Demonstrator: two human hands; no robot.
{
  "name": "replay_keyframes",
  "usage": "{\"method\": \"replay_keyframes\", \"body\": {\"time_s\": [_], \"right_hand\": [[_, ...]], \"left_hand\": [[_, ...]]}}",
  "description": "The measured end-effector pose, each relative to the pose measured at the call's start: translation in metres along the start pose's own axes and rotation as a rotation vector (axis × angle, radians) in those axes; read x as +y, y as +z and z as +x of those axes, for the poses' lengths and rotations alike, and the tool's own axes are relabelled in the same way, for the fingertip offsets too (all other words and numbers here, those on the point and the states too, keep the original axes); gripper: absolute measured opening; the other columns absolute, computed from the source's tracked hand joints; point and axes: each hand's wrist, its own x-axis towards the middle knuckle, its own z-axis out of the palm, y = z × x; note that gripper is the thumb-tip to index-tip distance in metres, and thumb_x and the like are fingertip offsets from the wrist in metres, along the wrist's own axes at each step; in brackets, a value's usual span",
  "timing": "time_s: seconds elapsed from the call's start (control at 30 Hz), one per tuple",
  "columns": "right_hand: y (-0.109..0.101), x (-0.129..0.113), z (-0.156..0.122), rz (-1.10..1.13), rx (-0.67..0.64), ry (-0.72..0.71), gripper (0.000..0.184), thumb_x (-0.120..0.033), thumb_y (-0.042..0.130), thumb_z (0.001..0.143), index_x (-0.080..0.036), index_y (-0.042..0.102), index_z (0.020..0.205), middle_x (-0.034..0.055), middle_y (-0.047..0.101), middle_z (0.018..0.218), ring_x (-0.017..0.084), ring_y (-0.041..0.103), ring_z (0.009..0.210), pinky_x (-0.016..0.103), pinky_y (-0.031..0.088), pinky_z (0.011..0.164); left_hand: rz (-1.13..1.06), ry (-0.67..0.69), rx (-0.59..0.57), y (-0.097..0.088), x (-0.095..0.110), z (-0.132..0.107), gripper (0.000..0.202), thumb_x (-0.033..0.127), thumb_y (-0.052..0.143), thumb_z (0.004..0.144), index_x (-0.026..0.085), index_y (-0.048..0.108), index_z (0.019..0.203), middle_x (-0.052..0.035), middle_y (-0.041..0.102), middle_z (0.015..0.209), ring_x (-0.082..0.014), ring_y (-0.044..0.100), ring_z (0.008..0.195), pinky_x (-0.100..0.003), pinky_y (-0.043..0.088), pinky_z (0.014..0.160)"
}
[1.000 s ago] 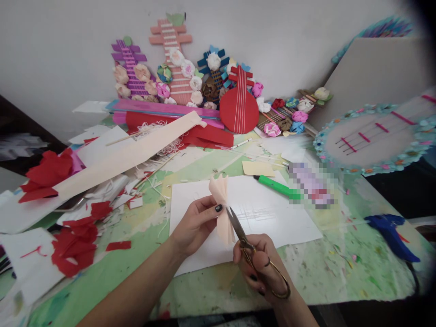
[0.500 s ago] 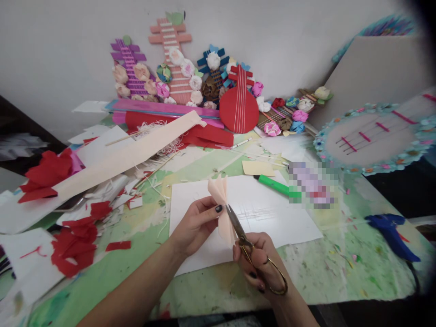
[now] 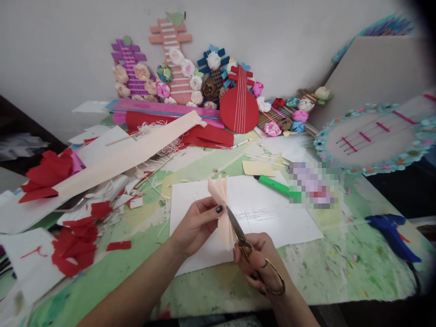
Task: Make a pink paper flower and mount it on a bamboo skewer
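Note:
My left hand (image 3: 200,223) pinches a pale peach piece of pleated paper (image 3: 223,227) at its narrow middle, so it fans out above and below. In my right hand (image 3: 259,263) are scissors (image 3: 241,236) with gold-coloured handles, my fingers in the loops. The blades point up and left, and their tips meet the right edge of the paper's pinched middle, close to my left thumb. Under both hands lies a white sheet (image 3: 289,222) with grey pencil strokes on it.
A green marker (image 3: 275,187) and a yellow note (image 3: 258,168) lie behind the sheet. Red paper scraps (image 3: 75,247) and a long cream strip (image 3: 129,156) are at left. A blue glue gun (image 3: 395,236) sits at right. Flower-trimmed paper instruments, one red (image 3: 239,109), line the wall.
The scissor blades have closed together slightly at the pleated paper, and the handle loops have drawn in a little. My left hand stays in nearly the same place.

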Motion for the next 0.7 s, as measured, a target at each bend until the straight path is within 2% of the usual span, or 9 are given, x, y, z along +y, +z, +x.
{"method": "replay_keyframes", "body": {"time_s": [0.17, 0.23, 0.3, 0.4, 0.47, 0.53, 0.6, 0.7], "right_hand": [[-0.004, 0.003, -0.003, -0.034, 0.007, -0.031, 0.054, -0.064, 0.069, 0.057, -0.012, 0.058, 0.069, -0.0109, 0.032, 0.037, -0.001, 0.017, 0.026, 0.013, 0.012, 0.025], [-0.011, 0.003, -0.008, -0.086, 0.078, -0.078, 0.056, -0.066, 0.067, 0.058, -0.012, 0.059, 0.071, -0.0105, 0.032, 0.039, -0.001, 0.018, 0.027, 0.014, 0.013, 0.025], [-0.025, 0.0, -0.016, -0.244, 0.264, -0.166, 0.055, -0.065, 0.064, 0.062, -0.013, 0.061, 0.078, -0.0096, 0.033, 0.04, 0.001, 0.021, 0.028, 0.015, 0.016, 0.027], [-0.059, -0.008, -0.035, -0.657, 0.717, -0.253, 0.043, -0.05, 0.071, 0.062, -0.015, 0.065, 0.086, -0.0025, 0.051, 0.05, 0.007, 0.042, 0.039, 0.018, 0.031, 0.036], [-0.088, -0.011, -0.054, -0.961, 0.991, -0.216, 0.046, -0.051, 0.069, 0.062, -0.017, 0.067, 0.093, 0.0028, 0.062, 0.062, 0.014, 0.054, 0.05, 0.022, 0.04, 0.043], [-0.12, -0.01, -0.077, -1.203, 1.24, -0.114, 0.05, -0.054, 0.064, 0.064, -0.02, 0.068, 0.1, 0.0059, 0.068, 0.07, 0.021, 0.061, 0.059, 0.026, 0.042, 0.047], [-0.151, -0.004, -0.099, -1.329, 1.359, 0.005, 0.051, -0.058, 0.059, 0.067, -0.022, 0.068, 0.103, 0.0067, 0.07, 0.07, 0.025, 0.063, 0.061, 0.029, 0.043, 0.047], [-0.182, 0.006, -0.122, -1.447, 1.406, -0.036, 0.048, -0.058, 0.05, 0.073, -0.021, 0.069, 0.097, 0.0086, 0.07, 0.07, 0.027, 0.064, 0.064, 0.033, 0.046, 0.05]], "left_hand": [[0.006, -0.007, 0.006, 0.001, 0.002, 0.0, 0.011, 0.016, 0.072, 0.07, 0.011, 0.07, 0.079, -0.0043, 0.068, 0.071, -0.0127, 0.061, 0.065, -0.023, 0.046, 0.064], [0.011, -0.004, 0.01, 0.0, 0.002, 0.001, 0.012, 0.017, 0.072, 0.07, 0.01, 0.069, 0.08, -0.0045, 0.067, 0.07, -0.0128, 0.061, 0.065, -0.023, 0.045, 0.063], [-0.002, -0.002, 0.008, -0.003, 0.001, 0.002, 0.011, 0.018, 0.072, 0.07, 0.01, 0.068, 0.078, -0.0038, 0.064, 0.067, -0.0122, 0.059, 0.063, -0.022, 0.044, 0.062], [-0.037, -0.014, -0.008, -0.006, 0.001, 0.003, 0.006, 0.014, 0.07, 0.07, 0.011, 0.066, 0.074, -0.0019, 0.06, 0.064, -0.0103, 0.056, 0.06, -0.023, 0.044, 0.063], [-0.065, -0.027, -0.019, -0.006, 0.002, 0.004, 0.004, 0.012, 0.069, 0.07, 0.011, 0.065, 0.071, -0.0011, 0.057, 0.062, -0.0096, 0.054, 0.058, -0.024, 0.044, 0.063], [-0.1, -0.036, -0.024, -0.005, 0.003, 0.004, 0.004, 0.01, 0.068, 0.069, 0.011, 0.064, 0.07, -0.0008, 0.055, 0.062, -0.0096, 0.052, 0.058, -0.024, 0.045, 0.063], [-0.132, -0.047, -0.032, -0.004, 0.003, 0.004, 0.003, 0.01, 0.067, 0.069, 0.01, 0.064, 0.07, -0.0007, 0.054, 0.062, -0.0097, 0.052, 0.058, -0.024, 0.045, 0.062], [-0.14, -0.063, -0.038, -0.005, 0.001, 0.006, 0.003, 0.011, 0.067, 0.069, 0.01, 0.064, 0.07, -0.0008, 0.054, 0.064, -0.01, 0.052, 0.06, -0.025, 0.046, 0.063]]}}
